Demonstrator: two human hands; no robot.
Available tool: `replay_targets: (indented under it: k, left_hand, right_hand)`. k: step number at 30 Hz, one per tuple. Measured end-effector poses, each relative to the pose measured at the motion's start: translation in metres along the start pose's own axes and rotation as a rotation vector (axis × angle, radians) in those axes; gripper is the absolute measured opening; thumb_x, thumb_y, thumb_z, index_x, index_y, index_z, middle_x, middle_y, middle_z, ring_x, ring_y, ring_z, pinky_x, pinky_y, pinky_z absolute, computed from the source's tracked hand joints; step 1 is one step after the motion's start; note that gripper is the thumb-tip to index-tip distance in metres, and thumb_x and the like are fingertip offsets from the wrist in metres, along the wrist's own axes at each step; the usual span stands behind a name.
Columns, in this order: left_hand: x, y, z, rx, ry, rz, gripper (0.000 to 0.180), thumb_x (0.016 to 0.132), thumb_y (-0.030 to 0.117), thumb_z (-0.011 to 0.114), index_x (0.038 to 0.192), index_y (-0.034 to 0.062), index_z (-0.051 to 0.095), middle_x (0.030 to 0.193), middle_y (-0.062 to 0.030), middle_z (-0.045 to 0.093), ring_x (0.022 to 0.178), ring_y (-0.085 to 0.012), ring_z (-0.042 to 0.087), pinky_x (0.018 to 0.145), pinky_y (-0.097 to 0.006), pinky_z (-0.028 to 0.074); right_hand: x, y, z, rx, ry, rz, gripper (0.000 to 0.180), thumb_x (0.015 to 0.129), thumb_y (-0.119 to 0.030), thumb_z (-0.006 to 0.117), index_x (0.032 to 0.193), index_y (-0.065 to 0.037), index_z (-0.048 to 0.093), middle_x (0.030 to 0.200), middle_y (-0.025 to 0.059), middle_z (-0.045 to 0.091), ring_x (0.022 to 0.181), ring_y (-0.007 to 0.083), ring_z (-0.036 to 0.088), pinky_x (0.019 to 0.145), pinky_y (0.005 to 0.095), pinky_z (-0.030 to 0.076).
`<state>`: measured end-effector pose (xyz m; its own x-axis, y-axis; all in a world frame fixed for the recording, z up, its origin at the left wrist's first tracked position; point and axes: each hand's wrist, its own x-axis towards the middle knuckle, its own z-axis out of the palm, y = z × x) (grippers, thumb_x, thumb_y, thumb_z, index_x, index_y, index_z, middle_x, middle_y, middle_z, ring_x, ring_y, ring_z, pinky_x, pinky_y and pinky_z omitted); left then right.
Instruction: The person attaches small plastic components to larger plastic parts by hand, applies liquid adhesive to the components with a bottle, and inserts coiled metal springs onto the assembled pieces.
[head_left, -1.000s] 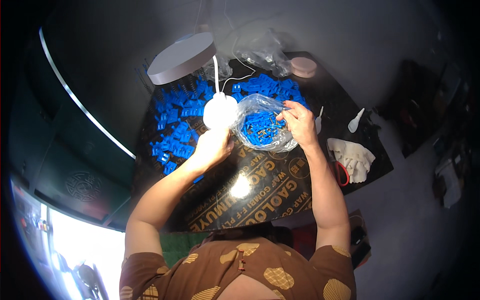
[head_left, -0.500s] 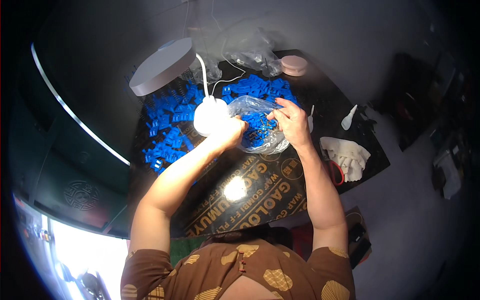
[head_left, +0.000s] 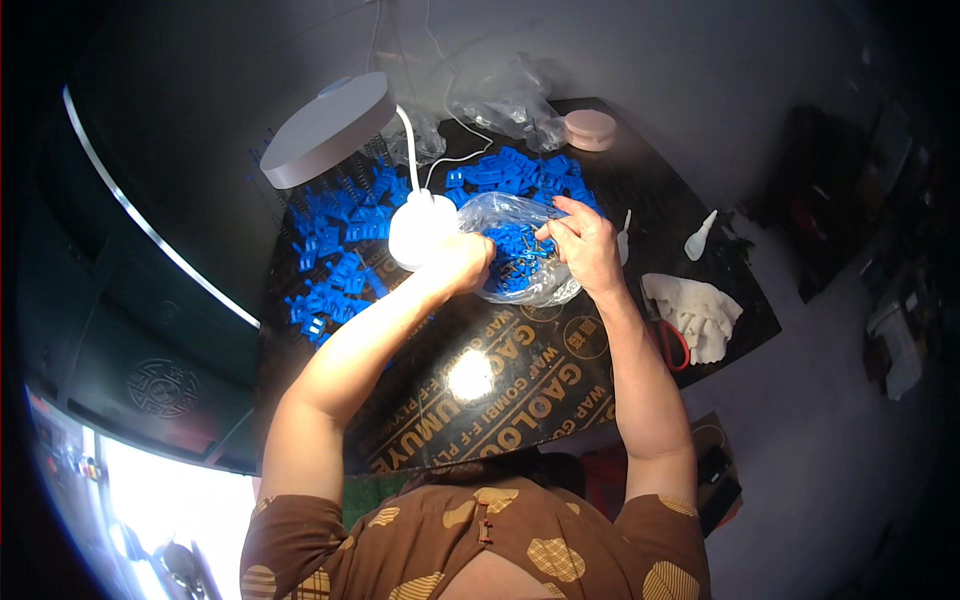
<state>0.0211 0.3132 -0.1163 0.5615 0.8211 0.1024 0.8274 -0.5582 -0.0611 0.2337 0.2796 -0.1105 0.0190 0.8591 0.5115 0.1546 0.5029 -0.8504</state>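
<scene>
A clear plastic bag (head_left: 515,250) with small blue parts in it lies on the dark board (head_left: 520,390). My left hand (head_left: 462,262) reaches into or against the bag's left side, fingers curled; what it holds is hidden. My right hand (head_left: 585,243) pinches the bag's upper right edge. A heap of blue plastic parts (head_left: 345,250) spreads to the left and behind the bag.
A white desk lamp (head_left: 330,125) with a round base (head_left: 420,228) stands just left of my hands. A pink round lid (head_left: 590,128), crumpled clear bags (head_left: 505,95), a white cloth (head_left: 695,315), red-handled scissors (head_left: 675,345) and a small white bottle (head_left: 698,238) lie around.
My left hand has moved right, from the blue parts heap into the bag's opening. My right hand stays on the bag's edge.
</scene>
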Motion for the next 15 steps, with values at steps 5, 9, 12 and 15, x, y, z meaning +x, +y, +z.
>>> replay_targets:
  k: [5, 9, 12, 15]
  left_hand:
    - [-0.019, 0.010, -0.035, -0.184, 0.149, -0.045, 0.012, 0.073, 0.016, 0.065, 0.081, 0.0065, 0.066, 0.079, -0.0191, 0.065, 0.077, -0.0344, 0.065, 0.069, -0.046, 0.049]
    - [-0.050, 0.000, -0.064, -0.052, 0.469, 0.130, 0.013, 0.065, 0.014, 0.070, 0.076, 0.0105, 0.063, 0.070, -0.0100, 0.057, 0.075, -0.0291, 0.057, 0.070, -0.042, 0.044]
    - [-0.078, 0.001, -0.085, -0.340, 0.289, 0.006, 0.014, 0.077, 0.009, 0.063, 0.090, 0.0055, 0.058, 0.073, -0.0111, 0.058, 0.072, -0.0244, 0.061, 0.063, -0.036, 0.048]
    - [-0.099, -0.016, -0.089, -0.439, 0.167, -0.162, 0.013, 0.078, 0.010, 0.061, 0.089, 0.0034, 0.057, 0.072, -0.0126, 0.058, 0.071, -0.0256, 0.061, 0.064, -0.037, 0.048]
  right_hand:
    - [0.001, 0.008, 0.002, 0.136, -0.018, 0.080, 0.035, 0.086, -0.003, 0.060, 0.118, 0.010, 0.055, 0.077, 0.0093, 0.071, 0.053, 0.0055, 0.053, 0.052, 0.0209, 0.045]
    - [0.001, 0.003, 0.005, 0.260, -0.053, 0.147, 0.039, 0.088, -0.004, 0.058, 0.124, 0.010, 0.051, 0.083, 0.0110, 0.070, 0.052, 0.0041, 0.048, 0.048, 0.0186, 0.041]
    - [0.000, 0.003, 0.002, 0.293, -0.063, 0.167, 0.038, 0.090, -0.005, 0.058, 0.124, 0.009, 0.050, 0.083, 0.0113, 0.069, 0.052, 0.0033, 0.047, 0.048, 0.0172, 0.040]
    - [-0.001, 0.002, 0.003, 0.326, -0.090, 0.173, 0.036, 0.091, -0.005, 0.058, 0.123, 0.008, 0.051, 0.083, 0.0118, 0.069, 0.051, 0.0030, 0.047, 0.046, 0.0166, 0.038]
